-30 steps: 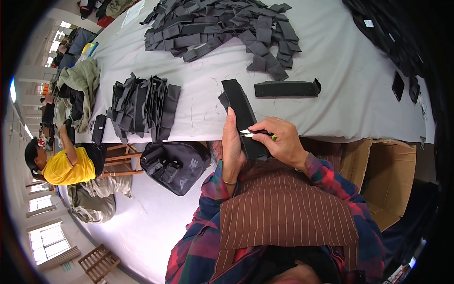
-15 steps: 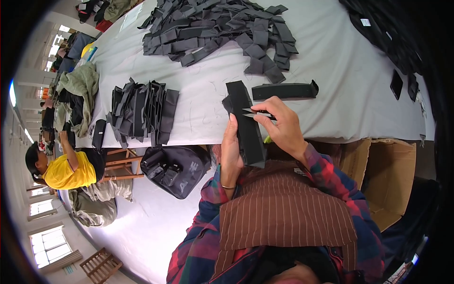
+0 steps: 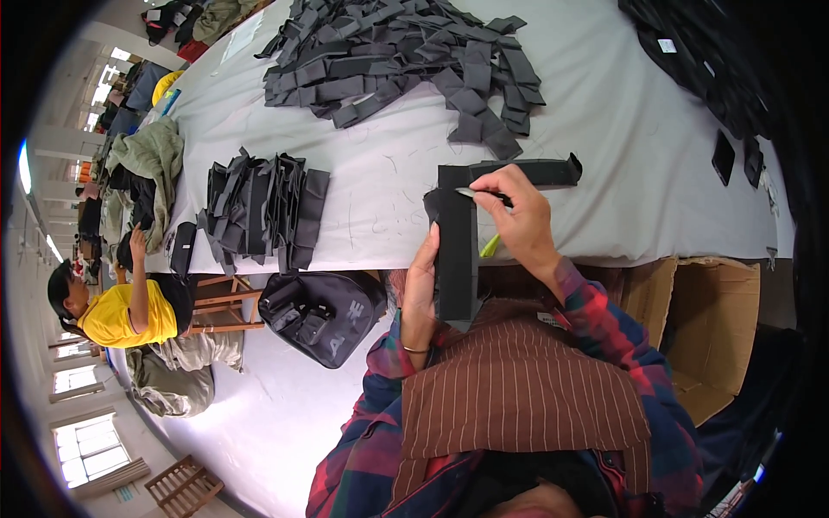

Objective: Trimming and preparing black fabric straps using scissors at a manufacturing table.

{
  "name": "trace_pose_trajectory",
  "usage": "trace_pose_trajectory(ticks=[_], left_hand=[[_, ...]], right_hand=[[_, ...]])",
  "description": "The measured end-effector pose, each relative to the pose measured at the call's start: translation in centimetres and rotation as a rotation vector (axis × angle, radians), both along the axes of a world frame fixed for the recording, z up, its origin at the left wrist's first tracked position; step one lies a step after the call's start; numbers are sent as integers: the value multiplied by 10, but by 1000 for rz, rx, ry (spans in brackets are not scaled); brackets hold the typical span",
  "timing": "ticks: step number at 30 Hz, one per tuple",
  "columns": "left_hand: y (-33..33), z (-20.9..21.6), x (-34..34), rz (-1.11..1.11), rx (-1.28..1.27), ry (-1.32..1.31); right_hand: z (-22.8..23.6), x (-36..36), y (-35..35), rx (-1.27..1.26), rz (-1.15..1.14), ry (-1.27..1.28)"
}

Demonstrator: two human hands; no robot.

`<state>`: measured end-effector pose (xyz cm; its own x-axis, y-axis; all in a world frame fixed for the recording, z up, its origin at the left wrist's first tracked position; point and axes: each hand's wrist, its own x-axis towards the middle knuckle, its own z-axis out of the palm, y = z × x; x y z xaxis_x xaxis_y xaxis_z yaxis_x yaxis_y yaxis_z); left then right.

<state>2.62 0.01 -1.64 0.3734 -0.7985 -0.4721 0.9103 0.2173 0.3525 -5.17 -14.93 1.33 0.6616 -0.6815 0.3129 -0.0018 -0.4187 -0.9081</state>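
My left hand (image 3: 420,289) is closed on a black fabric strip (image 3: 456,259), its thumb along the left edge. The strip stands lengthwise at the table's near edge, its lower end above my striped apron. In my right hand (image 3: 521,216) is a pair of thread snips (image 3: 466,192), pinched between thumb and fingers. Their tips touch or nearly touch the strip's upper part; the handle is mostly hidden, and a yellow-green piece (image 3: 490,247) shows below the hand. Another black strip (image 3: 553,172) lies just beyond, partly behind my right hand.
A pile of dark strips (image 3: 380,65) lies at the far side of the white-covered table (image 3: 363,181), a stacked bundle (image 3: 268,211) at left. Below stands a black bag (image 3: 345,324); an open cardboard box (image 3: 712,337) is at right. A person in yellow (image 3: 142,315) works at left.
The held strip has turned more upright and come slightly nearer me. The snips' blades, seen apart before, now look together. My right hand has moved slightly up.
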Motion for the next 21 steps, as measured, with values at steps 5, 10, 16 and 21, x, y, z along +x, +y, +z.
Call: trace_pose_trajectory(ticks=[5,10,16,21], left_hand=[[5,16,2,-155,-5,-128],[3,15,5,-166,-15,-223],[1,10,17,-13,-175,-6],[-1,3,25,126,-541,72]], right_hand=[[8,3,-20,258,179,-10],[6,-3,-24,598,342,-17],[3,-9,-21,534,150,-97],[2,-11,-21,900,82,-223]])
